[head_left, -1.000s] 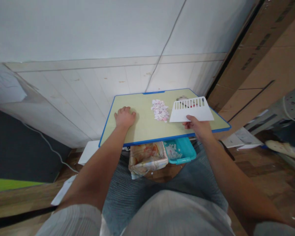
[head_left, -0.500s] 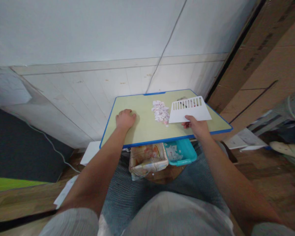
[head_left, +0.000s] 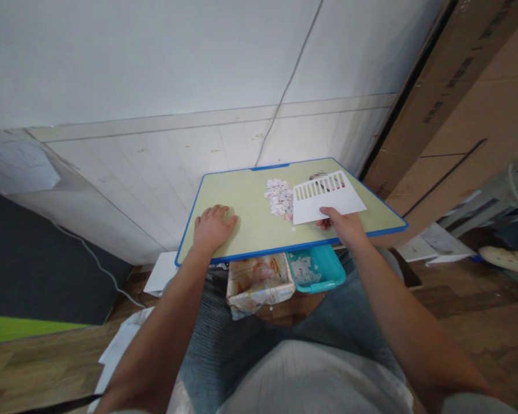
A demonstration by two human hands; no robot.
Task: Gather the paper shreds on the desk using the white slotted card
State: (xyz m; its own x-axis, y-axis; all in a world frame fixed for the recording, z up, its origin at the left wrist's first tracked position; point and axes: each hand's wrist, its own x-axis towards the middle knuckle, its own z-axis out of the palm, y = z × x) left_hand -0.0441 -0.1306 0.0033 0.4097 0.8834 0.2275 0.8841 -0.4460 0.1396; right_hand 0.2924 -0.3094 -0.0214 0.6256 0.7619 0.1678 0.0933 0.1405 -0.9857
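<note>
My right hand (head_left: pixel 344 225) pinches the near edge of a white card (head_left: pixel 328 205) that has a row of slots along its far side. The card is held over the right part of a pale yellow table (head_left: pixel 246 230) with a blue rim. Beside the card's left edge lies a pile of small whitish paper pieces (head_left: pixel 278 198). Some dark, thin items show through the slots and just past the card; I cannot make out their kind. On the table's left part my left hand (head_left: pixel 213 229) rests palm down, fingers spread, holding nothing.
Below the table's near edge sit a bin with a patterned plastic liner (head_left: pixel 259 293) and a teal basket (head_left: pixel 323 279) holding white scraps. A wall with a hanging cable (head_left: pixel 291 80) rises behind the table. Cardboard (head_left: pixel 470 115) stands at the right.
The card in my right hand has shifted slightly left and nearer to me, toward the paper pile. My left hand has slid a little left and nearer, its fingers spreading.
</note>
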